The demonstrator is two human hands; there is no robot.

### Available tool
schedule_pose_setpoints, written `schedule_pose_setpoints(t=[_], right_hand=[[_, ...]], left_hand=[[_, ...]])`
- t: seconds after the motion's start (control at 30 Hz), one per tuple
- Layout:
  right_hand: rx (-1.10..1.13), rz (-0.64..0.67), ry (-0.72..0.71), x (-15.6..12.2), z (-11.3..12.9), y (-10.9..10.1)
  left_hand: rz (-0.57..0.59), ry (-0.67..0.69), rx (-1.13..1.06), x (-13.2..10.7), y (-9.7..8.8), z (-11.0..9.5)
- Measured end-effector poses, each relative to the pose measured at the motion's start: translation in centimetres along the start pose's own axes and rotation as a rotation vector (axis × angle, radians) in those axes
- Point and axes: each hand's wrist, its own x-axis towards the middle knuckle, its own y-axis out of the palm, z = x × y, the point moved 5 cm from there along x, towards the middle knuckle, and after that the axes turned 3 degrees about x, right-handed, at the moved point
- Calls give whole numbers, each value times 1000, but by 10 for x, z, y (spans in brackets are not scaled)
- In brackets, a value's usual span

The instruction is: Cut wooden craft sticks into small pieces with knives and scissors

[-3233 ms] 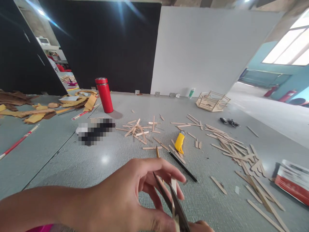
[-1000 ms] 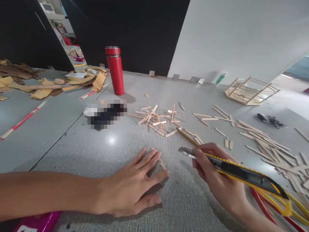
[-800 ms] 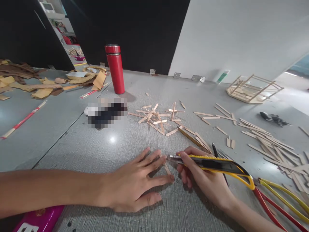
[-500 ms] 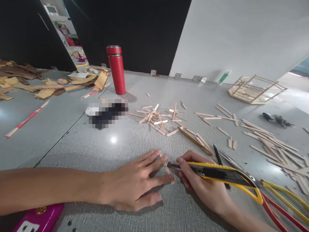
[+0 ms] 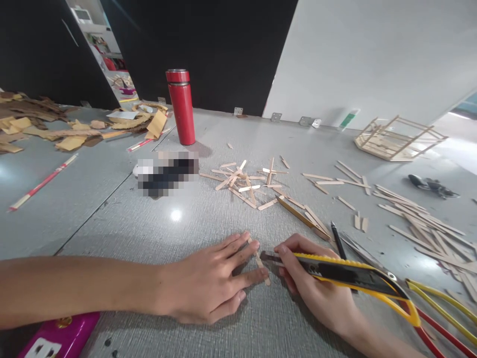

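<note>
Fingers spread and flat, my left hand [image 5: 210, 282] presses a small wooden craft stick [image 5: 260, 262] down on the grey table [image 5: 156, 278]. Part of the stick is hidden under those fingers. My right hand [image 5: 324, 301] is closed around a yellow and black utility knife [image 5: 339, 274]. The knife's blade [image 5: 271, 256] points left, its tip close to the stick's right edge; whether they touch I cannot tell. Beyond my right hand lie a black pen [image 5: 337, 239] and scissors with red and yellow handles [image 5: 441, 303], partly covered by the knife.
Loose craft sticks [image 5: 238, 181] are scattered ahead, with a larger pile [image 5: 439, 233] at right. A red flask [image 5: 181, 109] stands at the back. A stick frame [image 5: 398, 141] sits far right, cardboard scraps [image 5: 74, 132] far left. A purple object [image 5: 70, 333] lies beneath my left forearm.
The blade tip has shifted very slightly relative to the stick, and my left thumb has drawn in a little. The whole view has moved slightly.
</note>
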Motion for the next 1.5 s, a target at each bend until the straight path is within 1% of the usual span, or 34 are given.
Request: schedule_pose_setpoints(t=[0.07, 0.3, 0.4, 0.47, 0.6, 0.67, 0.7, 0.73, 0.83, 0.87, 0.93, 1.0, 1.07, 1.17, 1.27, 1.3, 1.37, 1.43, 1.5], right_hand=[[13, -2, 7, 0, 0, 0], [-10, 15, 12, 0, -4, 0], [-53, 25, 12, 0, -4, 0], [-122, 33, -11, 0, 1, 0], [-310, 6, -147, 0, 22, 2], [-329, -6, -160, 1, 28, 4], [-292, -8, -119, 2, 27, 4], [-224, -10, -43, 3, 22, 5], [50, -4, 261, 4, 1, 8], [125, 11, 336, 4, -4, 10], [227, 53, 383, 4, -10, 11], [282, 115, 348, 6, -10, 10], [274, 203, 273, 8, -8, 6], [117, 349, 87, 10, 0, -2], [-75, 414, -115, 10, 8, -5], [-113, 407, -143, 10, 10, -5], [-146, 358, -111, 10, 11, -2], [-176, 265, -47, 9, 14, 1], [-252, 172, -32, 8, 21, 4]], left_hand=[[-10, 3, -2, 0, -1, 0], [12, 4, 26, -1, 0, 0], [8, 11, 29, 0, 0, 0], [10, 12, 32, 0, 0, -1], [8, 5, 52, 2, 0, -2], [2, 13, 63, 3, -1, -3], [-2, 20, 68, 3, -1, -3], [-2, 23, 70, 3, -1, -3], [-3, 27, 67, 3, -1, -3], [-3, 24, 66, 3, -1, -2], [-5, 17, 64, 3, -1, -2], [-6, 9, 58, 3, -1, -2], [-9, 5, 46, 2, -1, -1], [-9, 5, 43, 2, -1, -1], [5, 4, 53, 2, -1, -1], [7, 4, 54, 2, -1, -1], [5, 7, 53, 2, -1, -1], [-1, 14, 49, 2, -1, -2], [0, 19, 48, 3, 0, -2]])
